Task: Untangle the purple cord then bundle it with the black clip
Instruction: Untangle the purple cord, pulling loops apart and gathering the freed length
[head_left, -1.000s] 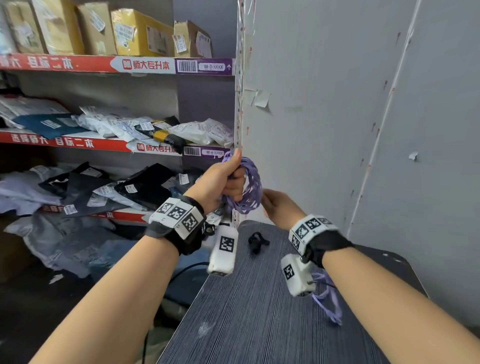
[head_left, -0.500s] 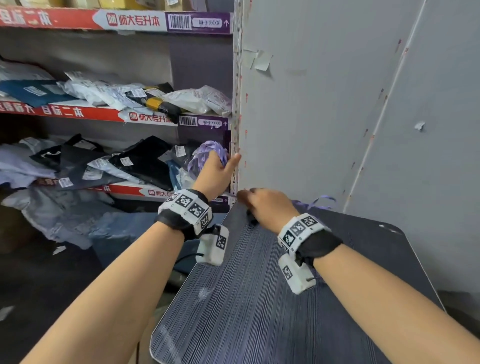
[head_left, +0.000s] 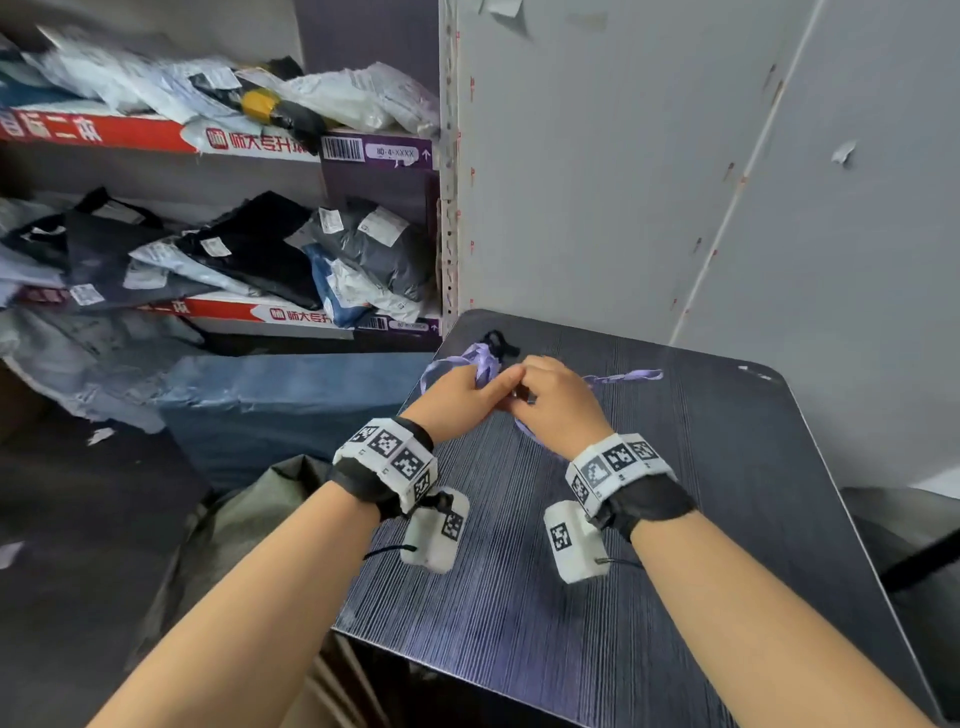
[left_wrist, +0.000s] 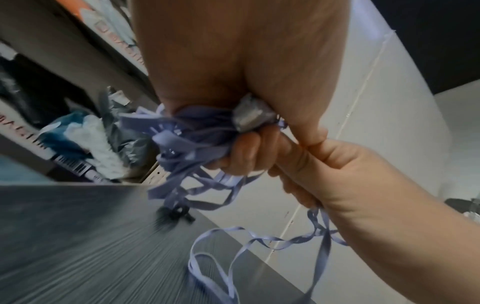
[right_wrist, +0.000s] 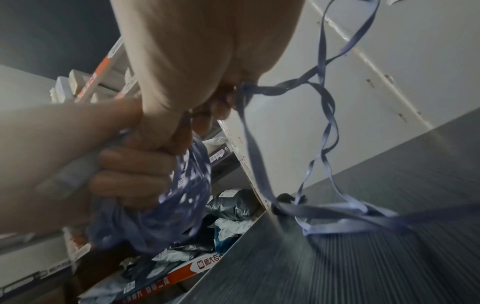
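Observation:
The purple cord (head_left: 482, 362) is a flat ribbon, and my left hand (head_left: 464, 393) grips a bunched wad of it (left_wrist: 182, 142) just above the far left of the dark table (head_left: 675, 519). My right hand (head_left: 549, 402) touches the left one, its fingers curled round a strand (right_wrist: 242, 96) that leaves the wad. Loose loops trail over the table to the right (head_left: 628, 375) and below the hands (left_wrist: 233, 236). The black clip (head_left: 500, 340) lies on the table just beyond the hands, with strands lying over it (right_wrist: 285, 199).
A grey wall panel (head_left: 623, 182) rises right behind the table. To the left stand shelves (head_left: 311, 312) piled with bagged parcels, and more bags (head_left: 260, 389) lie on the floor beside the table's left edge.
Both hands have come down from in front of the shelf to just above the table. The right hand has joined the left at the wad, and the cord's loose end now lies on the table.

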